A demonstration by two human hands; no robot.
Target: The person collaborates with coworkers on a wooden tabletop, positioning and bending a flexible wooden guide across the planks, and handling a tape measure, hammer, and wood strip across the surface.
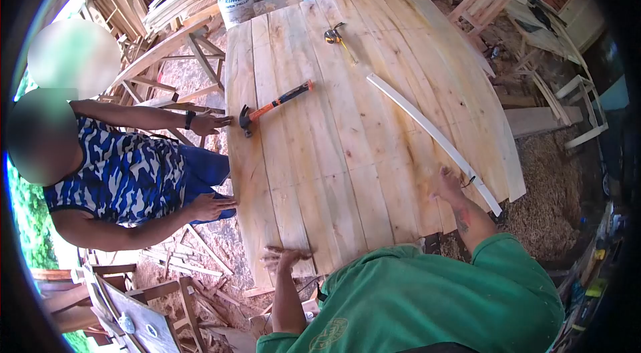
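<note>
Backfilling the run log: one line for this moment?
left hand: on wooden panel, near edge | right hand: on panel, beside white strip | hammer, tape measure: lying on panel

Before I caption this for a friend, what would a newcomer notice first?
Probably the broad plank panel filling the middle. Next, the orange-and-black hammer lying toward its left side, and the long pale strip slanting across its right, close to the right hand.

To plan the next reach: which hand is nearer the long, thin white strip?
Right. The right hand rests on the pale wooden boards, just left of the white strip; the left hand is at the boards' near edge, much farther left.
</note>
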